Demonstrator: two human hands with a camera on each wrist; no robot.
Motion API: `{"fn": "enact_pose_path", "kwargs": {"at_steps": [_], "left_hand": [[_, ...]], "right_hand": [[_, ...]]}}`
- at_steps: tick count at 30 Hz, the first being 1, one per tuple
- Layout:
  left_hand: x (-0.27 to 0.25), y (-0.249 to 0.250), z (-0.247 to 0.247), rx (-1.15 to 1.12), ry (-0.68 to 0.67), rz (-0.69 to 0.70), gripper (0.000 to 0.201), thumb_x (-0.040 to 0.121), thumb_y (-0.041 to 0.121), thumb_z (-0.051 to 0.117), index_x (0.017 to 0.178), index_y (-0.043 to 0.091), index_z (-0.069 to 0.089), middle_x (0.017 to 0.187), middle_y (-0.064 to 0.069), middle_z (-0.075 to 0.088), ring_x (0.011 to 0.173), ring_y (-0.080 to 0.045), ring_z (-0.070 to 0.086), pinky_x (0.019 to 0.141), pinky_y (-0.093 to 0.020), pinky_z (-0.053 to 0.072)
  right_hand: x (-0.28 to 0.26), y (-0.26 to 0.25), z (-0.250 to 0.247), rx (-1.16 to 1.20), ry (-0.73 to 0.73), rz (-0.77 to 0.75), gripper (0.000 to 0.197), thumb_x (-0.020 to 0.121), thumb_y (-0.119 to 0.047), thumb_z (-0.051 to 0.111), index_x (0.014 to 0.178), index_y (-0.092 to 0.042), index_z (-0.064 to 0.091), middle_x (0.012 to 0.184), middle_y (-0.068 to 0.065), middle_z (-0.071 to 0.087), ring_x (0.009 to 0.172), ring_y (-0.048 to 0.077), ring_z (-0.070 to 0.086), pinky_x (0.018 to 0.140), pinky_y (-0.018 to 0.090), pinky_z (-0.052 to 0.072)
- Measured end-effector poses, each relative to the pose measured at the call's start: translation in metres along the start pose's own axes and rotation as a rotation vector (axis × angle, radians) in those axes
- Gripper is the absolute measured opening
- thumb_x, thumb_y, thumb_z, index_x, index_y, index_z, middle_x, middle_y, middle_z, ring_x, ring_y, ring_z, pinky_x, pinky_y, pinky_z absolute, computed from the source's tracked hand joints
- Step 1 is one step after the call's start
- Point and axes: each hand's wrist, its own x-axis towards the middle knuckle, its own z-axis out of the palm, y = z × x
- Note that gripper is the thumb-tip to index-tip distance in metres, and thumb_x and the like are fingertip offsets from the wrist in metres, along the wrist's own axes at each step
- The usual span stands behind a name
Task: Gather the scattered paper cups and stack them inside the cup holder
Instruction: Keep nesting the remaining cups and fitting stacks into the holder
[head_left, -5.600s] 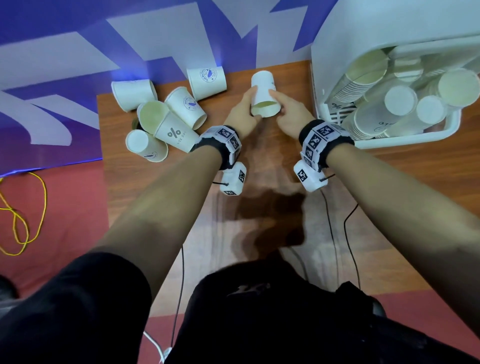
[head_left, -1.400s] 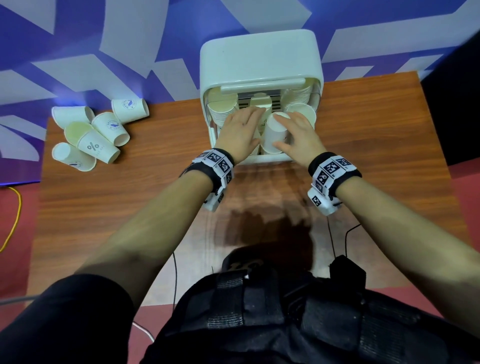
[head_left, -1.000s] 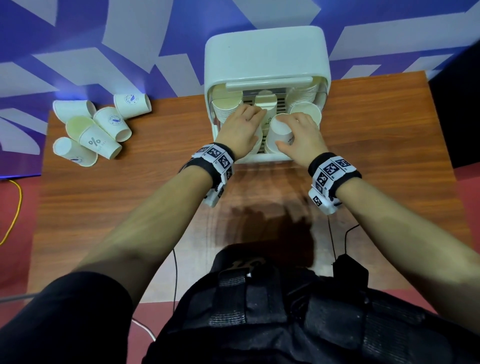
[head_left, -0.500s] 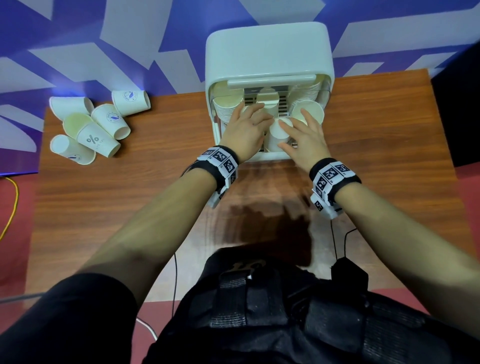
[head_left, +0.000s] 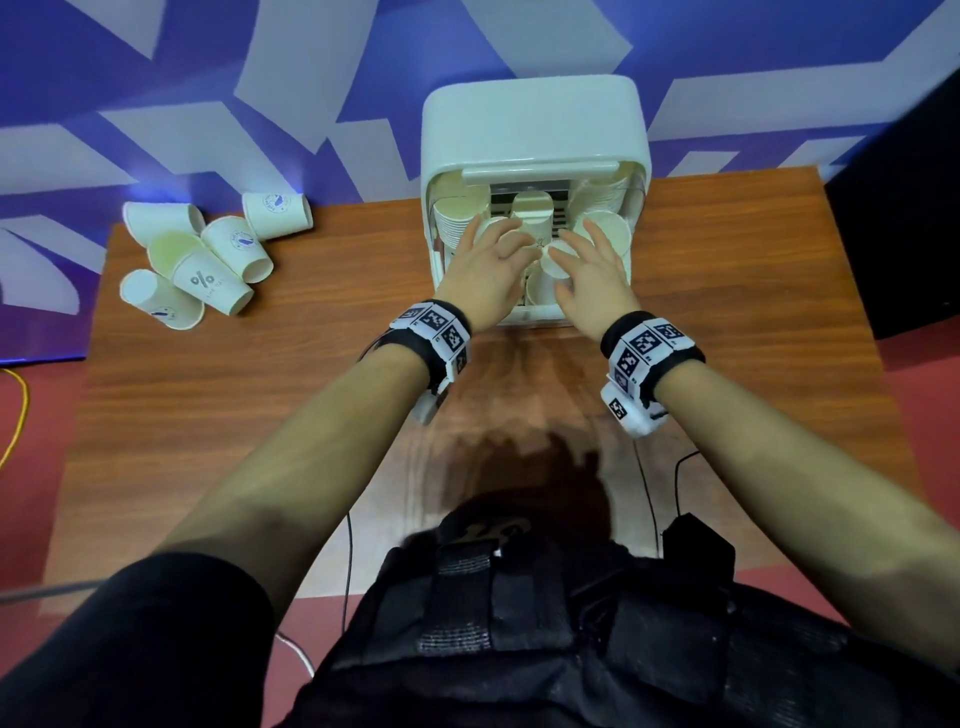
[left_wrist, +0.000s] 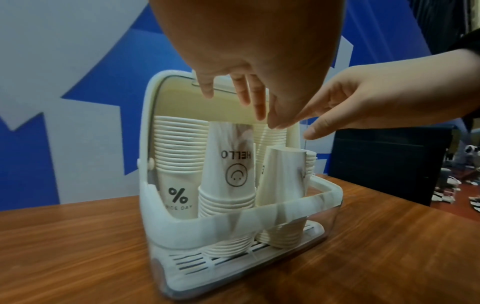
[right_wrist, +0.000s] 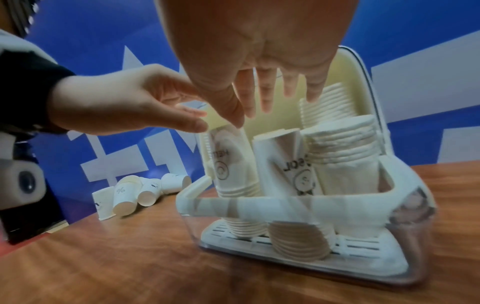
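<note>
Hands (head_left: 540, 270) both spread, holding nothing, hovering over cup holder (head_left: 535, 130); lifting straight up, not nudging stacked cups (left_wrist: 280, 181), then fetching scattered cups (head_left: 208, 260).

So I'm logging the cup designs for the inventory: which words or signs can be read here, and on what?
"HELLO" over a smiley, upside down: inverted cup in the holder.
"%" and "NICE DAY": cup under the left stack.
"%": loose cup on the table.
Blue logos on other loose cups: too small.
Wristband squares: codes, not text.
</note>
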Motion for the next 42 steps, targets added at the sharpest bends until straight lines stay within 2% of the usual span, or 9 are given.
{"fn": "enact_pose_path", "kwargs": {"at_steps": [3, 5, 9, 12, 15, 21, 30, 36, 42], "left_hand": [[-0.020, -0.008, -0.010, -0.046, 0.060, 0.005, 0.044, 0.084, 0.021, 0.035, 0.113, 0.011, 0.066, 0.115, -0.008, 0.064, 0.119, -0.035, 0.053, 0.102, -0.060, 0.037], [-0.035, -0.017, -0.016, -0.055, 0.097, -0.009, 0.044, 0.082, 0.019, 0.038, 0.114, 0.011, 0.066, 0.115, -0.009, 0.065, 0.117, -0.036, 0.054, 0.100, -0.058, 0.038], [-0.063, -0.038, -0.027, -0.060, 0.115, -0.121, 0.041, 0.078, 0.005, 0.057, 0.117, 0.012, 0.065, 0.118, -0.008, 0.063, 0.120, -0.034, 0.051, 0.103, -0.057, 0.034], [-0.086, -0.057, -0.039, -0.071, 0.103, -0.207, 0.042, 0.080, 0.011, 0.047, 0.119, 0.012, 0.064, 0.120, -0.008, 0.062, 0.122, -0.033, 0.049, 0.104, -0.057, 0.033], [-0.108, -0.080, -0.048, -0.079, 0.064, -0.274, 0.043, 0.081, 0.007, 0.051, 0.123, 0.013, 0.061, 0.124, -0.007, 0.059, 0.126, -0.032, 0.045, 0.107, -0.055, 0.029], [-0.152, -0.134, -0.070, -0.069, 0.000, -0.383, 0.044, 0.086, 0.009, 0.052, 0.129, 0.015, 0.056, 0.131, -0.006, 0.055, 0.128, -0.029, 0.041, 0.106, -0.043, 0.028], [-0.204, -0.224, -0.083, -0.100, -0.120, -0.553, 0.047, 0.088, 0.014, 0.053, 0.135, 0.016, 0.050, 0.136, -0.008, 0.049, 0.128, -0.029, 0.038, 0.104, -0.041, 0.032], [-0.226, -0.275, -0.083, -0.150, -0.081, -0.667, 0.049, 0.087, 0.009, 0.054, 0.135, 0.007, 0.047, 0.145, -0.017, 0.038, 0.130, -0.036, 0.037, 0.108, -0.040, 0.030], [-0.243, -0.309, -0.074, -0.266, -0.065, -0.778, 0.057, 0.088, 0.005, 0.051, 0.143, 0.010, 0.037, 0.154, -0.018, 0.021, 0.140, -0.033, 0.026, 0.111, -0.037, 0.029]], "right_hand": [[-0.002, -0.021, -0.001, 0.053, -0.004, -0.024, 0.043, 0.095, -0.018, 0.046, 0.138, -0.013, 0.047, 0.153, 0.007, 0.029, 0.146, 0.024, 0.005, 0.119, 0.042, 0.009], [-0.001, -0.038, 0.000, 0.064, 0.001, -0.063, 0.042, 0.095, -0.020, 0.047, 0.137, -0.012, 0.049, 0.151, 0.009, 0.031, 0.146, 0.027, 0.008, 0.119, 0.041, 0.010], [0.005, -0.075, 0.006, 0.079, 0.001, -0.107, 0.042, 0.095, -0.019, 0.049, 0.137, -0.011, 0.049, 0.147, 0.012, 0.037, 0.144, 0.029, 0.016, 0.118, 0.038, 0.012], [0.012, -0.105, 0.013, 0.096, 0.002, -0.126, 0.043, 0.093, -0.014, 0.052, 0.135, -0.008, 0.050, 0.142, 0.014, 0.042, 0.138, 0.030, 0.026, 0.115, 0.036, 0.016], [0.018, -0.133, 0.023, 0.121, -0.037, -0.136, 0.044, 0.093, -0.016, 0.051, 0.136, -0.009, 0.048, 0.137, 0.014, 0.045, 0.133, 0.029, 0.033, 0.113, 0.035, 0.022], [0.036, -0.199, 0.050, 0.135, -0.146, -0.133, 0.049, 0.095, -0.021, 0.051, 0.142, -0.013, 0.041, 0.143, 0.011, 0.041, 0.135, 0.025, 0.032, 0.113, 0.035, 0.023], [0.078, -0.284, 0.103, 0.178, -0.272, -0.043, 0.052, 0.096, -0.023, 0.049, 0.145, -0.017, 0.035, 0.147, 0.007, 0.036, 0.136, 0.024, 0.032, 0.113, 0.037, 0.027], [0.109, -0.321, 0.137, 0.183, -0.341, -0.010, 0.052, 0.096, -0.021, 0.048, 0.146, -0.016, 0.033, 0.147, 0.009, 0.036, 0.134, 0.025, 0.036, 0.108, 0.035, 0.029], [0.135, -0.343, 0.172, 0.216, -0.399, 0.055, 0.055, 0.094, -0.019, 0.053, 0.145, -0.013, 0.033, 0.144, 0.014, 0.039, 0.134, 0.028, 0.035, 0.107, 0.033, 0.028]]}}
